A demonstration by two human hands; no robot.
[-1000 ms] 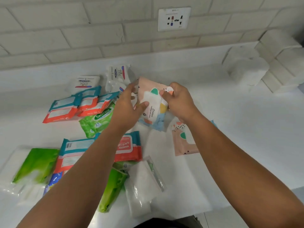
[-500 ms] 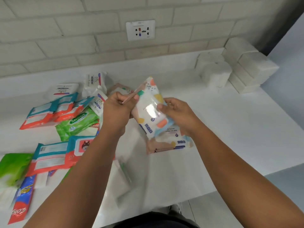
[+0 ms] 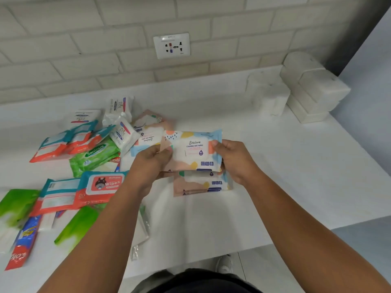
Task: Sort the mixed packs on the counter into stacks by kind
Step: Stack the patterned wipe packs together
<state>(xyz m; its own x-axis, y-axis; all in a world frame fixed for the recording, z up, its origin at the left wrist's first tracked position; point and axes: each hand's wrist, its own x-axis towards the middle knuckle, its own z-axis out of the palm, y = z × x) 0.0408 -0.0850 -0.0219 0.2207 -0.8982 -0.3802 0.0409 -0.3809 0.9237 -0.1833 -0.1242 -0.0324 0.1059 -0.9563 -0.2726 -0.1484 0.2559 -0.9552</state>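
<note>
Sprawling over the near left of the white tabletop (image 3: pixel 296 166) is a mixed heap: a red Colgate tube (image 3: pixel 21 248), a green pack (image 3: pixel 78 225), a red-and-teal Wipes pack (image 3: pixel 101 187). Past it, the left hand (image 3: pixel 152 161) and right hand (image 3: pixel 234 159) each pinch one short end of a pastel Stalove pack (image 3: pixel 194 151), holding it face up just above a matching pack (image 3: pixel 203 183) lying flat. Farther back lie a Sanicare pack (image 3: pixel 95 155) and white Dove packs (image 3: pixel 123 134) — with white tissue stacks (image 3: pixel 313 89) at the far right.

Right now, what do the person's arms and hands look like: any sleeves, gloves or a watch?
The left hand and right hand wear no gloves. The left forearm and right forearm are bare: no sleeves, watch or bands. Dark clothing shows below.
</note>
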